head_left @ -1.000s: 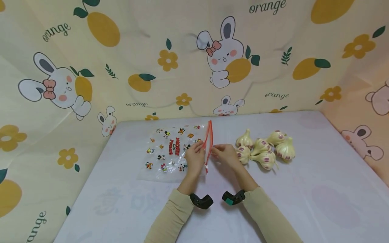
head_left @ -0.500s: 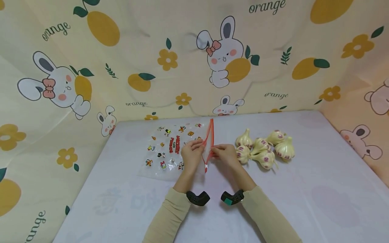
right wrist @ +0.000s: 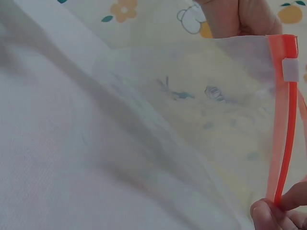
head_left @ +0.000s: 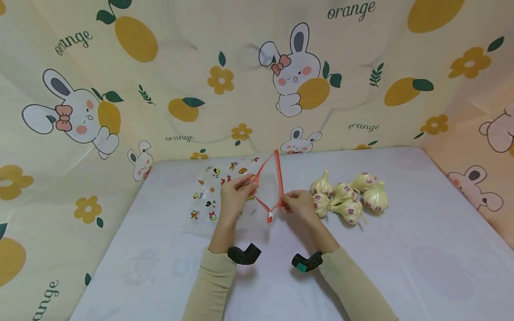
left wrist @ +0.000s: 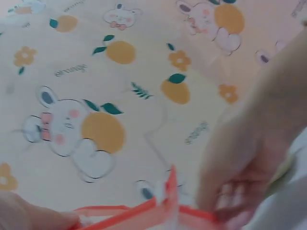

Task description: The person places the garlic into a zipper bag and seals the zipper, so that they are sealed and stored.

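Note:
A clear zip bag (head_left: 205, 225) printed with small cartoon figures lies on the table, its red-edged mouth spread apart in a diamond shape. My left hand (head_left: 234, 196) pinches the left rim of the mouth between thumb and fingers. The right rim is pinched by my right hand (head_left: 299, 204). A white slider (right wrist: 290, 70) sits near the corner of the red strip (right wrist: 285, 139) in the right wrist view. Just right of my right hand, several garlic bulbs (head_left: 348, 210) lie in a cluster, the closest one partly behind the fingers.
The table (head_left: 401, 276) has a pale, smooth cover. Behind it and at both sides hangs a cream cloth (head_left: 241, 35) with rabbits and oranges. A black wrist device (head_left: 244, 254) is worn on the left arm, another wrist device (head_left: 307, 262) on the right.
My left hand has moved left, pulling its rim along, and the bag's mouth has widened from a narrow slit. The right hand stays nearly in place. The garlic has not moved.

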A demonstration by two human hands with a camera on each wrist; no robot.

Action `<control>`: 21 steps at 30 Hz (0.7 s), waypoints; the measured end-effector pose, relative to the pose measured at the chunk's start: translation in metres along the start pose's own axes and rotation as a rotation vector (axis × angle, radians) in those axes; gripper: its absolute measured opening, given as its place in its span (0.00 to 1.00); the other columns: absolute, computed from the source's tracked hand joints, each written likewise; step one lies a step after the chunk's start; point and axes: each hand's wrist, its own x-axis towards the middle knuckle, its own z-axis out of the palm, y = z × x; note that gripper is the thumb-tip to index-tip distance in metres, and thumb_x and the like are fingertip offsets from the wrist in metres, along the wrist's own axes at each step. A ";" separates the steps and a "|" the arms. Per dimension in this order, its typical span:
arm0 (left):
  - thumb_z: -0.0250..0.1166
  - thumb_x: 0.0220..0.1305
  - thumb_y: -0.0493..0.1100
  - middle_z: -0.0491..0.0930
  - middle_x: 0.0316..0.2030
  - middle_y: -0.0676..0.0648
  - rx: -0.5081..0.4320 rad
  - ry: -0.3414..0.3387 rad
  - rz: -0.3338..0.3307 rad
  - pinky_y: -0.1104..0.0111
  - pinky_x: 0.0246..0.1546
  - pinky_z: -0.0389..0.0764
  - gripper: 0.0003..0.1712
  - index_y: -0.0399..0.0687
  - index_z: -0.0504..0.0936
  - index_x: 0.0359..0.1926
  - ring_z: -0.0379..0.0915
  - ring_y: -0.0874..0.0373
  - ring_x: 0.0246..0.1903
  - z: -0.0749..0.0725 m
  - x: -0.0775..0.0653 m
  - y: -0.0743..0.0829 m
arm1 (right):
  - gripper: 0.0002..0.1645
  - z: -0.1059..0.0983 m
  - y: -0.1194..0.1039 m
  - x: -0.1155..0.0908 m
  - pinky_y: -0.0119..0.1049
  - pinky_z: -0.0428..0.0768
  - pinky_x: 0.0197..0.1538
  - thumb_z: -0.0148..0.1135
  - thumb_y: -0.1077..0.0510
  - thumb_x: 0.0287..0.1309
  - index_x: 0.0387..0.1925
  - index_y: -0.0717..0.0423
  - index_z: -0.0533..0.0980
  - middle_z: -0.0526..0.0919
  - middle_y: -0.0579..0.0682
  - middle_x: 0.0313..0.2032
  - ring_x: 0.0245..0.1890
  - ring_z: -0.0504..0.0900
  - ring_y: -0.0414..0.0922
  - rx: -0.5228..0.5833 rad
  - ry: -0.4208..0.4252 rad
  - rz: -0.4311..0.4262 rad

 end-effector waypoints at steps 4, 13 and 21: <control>0.66 0.61 0.35 0.84 0.41 0.35 0.127 -0.028 0.012 0.83 0.28 0.78 0.15 0.38 0.84 0.49 0.75 0.72 0.26 -0.015 0.002 0.012 | 0.16 -0.001 -0.003 -0.002 0.27 0.82 0.25 0.58 0.65 0.61 0.43 0.78 0.78 0.83 0.46 0.19 0.17 0.79 0.34 -0.030 0.013 -0.027; 0.64 0.62 0.36 0.84 0.40 0.37 0.037 -0.093 -0.071 0.76 0.35 0.85 0.15 0.36 0.83 0.49 0.79 0.67 0.28 -0.034 0.009 0.016 | 0.13 -0.002 -0.010 -0.007 0.29 0.84 0.25 0.59 0.67 0.59 0.39 0.78 0.78 0.85 0.50 0.19 0.17 0.81 0.35 -0.031 0.047 -0.073; 0.64 0.62 0.35 0.87 0.31 0.49 -0.072 -0.055 -0.128 0.79 0.30 0.83 0.15 0.31 0.81 0.49 0.81 0.69 0.26 -0.037 0.012 0.015 | 0.13 -0.006 -0.012 -0.010 0.29 0.84 0.27 0.59 0.66 0.60 0.40 0.77 0.78 0.86 0.53 0.21 0.19 0.82 0.37 -0.067 0.036 -0.076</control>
